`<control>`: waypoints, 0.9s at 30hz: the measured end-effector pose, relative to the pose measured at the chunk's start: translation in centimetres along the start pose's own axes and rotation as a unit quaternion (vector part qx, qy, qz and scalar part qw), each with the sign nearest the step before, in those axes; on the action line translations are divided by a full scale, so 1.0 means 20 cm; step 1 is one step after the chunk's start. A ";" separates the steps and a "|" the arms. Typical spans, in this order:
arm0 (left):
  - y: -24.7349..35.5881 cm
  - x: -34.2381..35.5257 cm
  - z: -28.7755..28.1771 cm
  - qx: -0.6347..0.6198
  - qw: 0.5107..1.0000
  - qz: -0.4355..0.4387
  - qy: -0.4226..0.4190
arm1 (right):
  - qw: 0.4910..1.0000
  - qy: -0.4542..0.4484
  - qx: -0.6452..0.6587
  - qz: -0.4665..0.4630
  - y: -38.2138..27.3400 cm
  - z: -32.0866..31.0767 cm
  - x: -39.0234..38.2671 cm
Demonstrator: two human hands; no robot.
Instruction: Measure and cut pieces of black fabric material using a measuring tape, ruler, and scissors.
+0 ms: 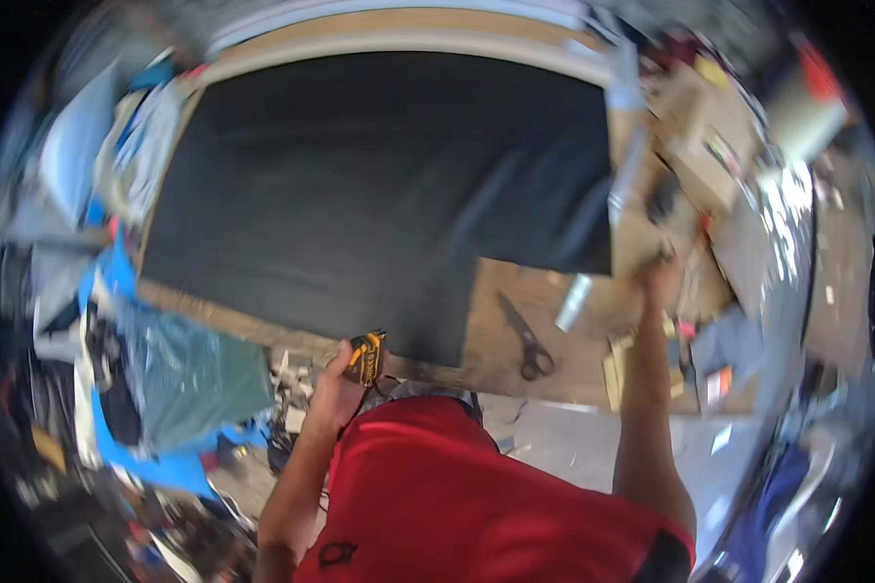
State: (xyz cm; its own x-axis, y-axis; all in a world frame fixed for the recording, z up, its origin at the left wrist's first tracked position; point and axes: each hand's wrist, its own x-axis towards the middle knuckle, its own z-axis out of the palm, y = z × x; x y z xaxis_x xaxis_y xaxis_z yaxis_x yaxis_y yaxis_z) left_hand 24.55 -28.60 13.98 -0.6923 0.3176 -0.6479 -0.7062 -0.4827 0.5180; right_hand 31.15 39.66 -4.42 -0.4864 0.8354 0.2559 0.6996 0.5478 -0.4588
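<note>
In my left hand [334,394] is a black and yellow-orange tape measure [367,358], gripped near the table's front edge. It sits at the lower edge of a large black sheet [360,185], leather-like or fabric, which has a rectangular corner cut out at its front right. Dark-handled scissors [530,348] lie on the bare wood within that cutout. My right hand [659,279] reaches over the table's right side, beside a small dark thing. Motion smears its fingers, so whether it grips anything is unclear. Left of it lies a short pale strip [574,302].
The wooden table [574,364] carries a pale roll [399,41] along its far edge. Cardboard boxes [705,146] and scraps crowd the right side. Bundled cloth [146,146] and a dark green plastic-looking bag [199,374] are at the left. Clutter covers the floor lower left.
</note>
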 end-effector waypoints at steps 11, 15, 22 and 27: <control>0.54 -0.10 -0.73 0.042 0.996 0.057 0.046 | 0.716 -0.297 0.628 -0.066 -1.48 0.00 -0.85; 0.80 -0.16 -0.92 0.232 0.955 0.150 0.109 | 0.643 -0.488 0.586 -0.072 -2.64 -0.08 -1.94; 1.27 -0.39 -1.42 0.448 0.834 0.251 0.203 | 0.547 -0.649 0.502 -0.170 -3.54 0.09 -3.04; 1.60 -0.57 -1.85 0.485 0.820 0.199 0.232 | 0.509 -0.722 0.411 -0.226 -4.04 0.20 -3.31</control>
State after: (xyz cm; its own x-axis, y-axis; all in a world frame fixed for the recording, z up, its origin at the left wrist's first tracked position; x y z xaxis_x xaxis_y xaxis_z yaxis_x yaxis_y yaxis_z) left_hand 15.38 -77.86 17.30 -0.9241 -0.1605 -0.3468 -0.3803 0.4740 0.7941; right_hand 4.82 -60.11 12.29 -0.7924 -0.5968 -0.1265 0.1788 -0.0290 -0.9835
